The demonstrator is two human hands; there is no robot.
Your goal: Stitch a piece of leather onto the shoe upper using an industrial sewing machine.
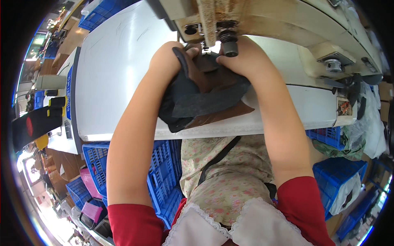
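Observation:
A dark grey and brown leather piece (201,100) lies bunched on the white table (111,78) under the head of a beige sewing machine (262,16). My left hand (170,57) grips its left edge, thumb over a dark strap. My right hand (240,57) presses the piece down just beside the machine's presser foot (229,43). Both hands sit close together at the needle area, which they partly hide.
Blue plastic crates stand under the table at left (162,176) and at right (336,176). Pink items (88,182) lie in a crate at lower left. White and green fabric (361,135) hangs at the right. I wear a floral apron (225,180).

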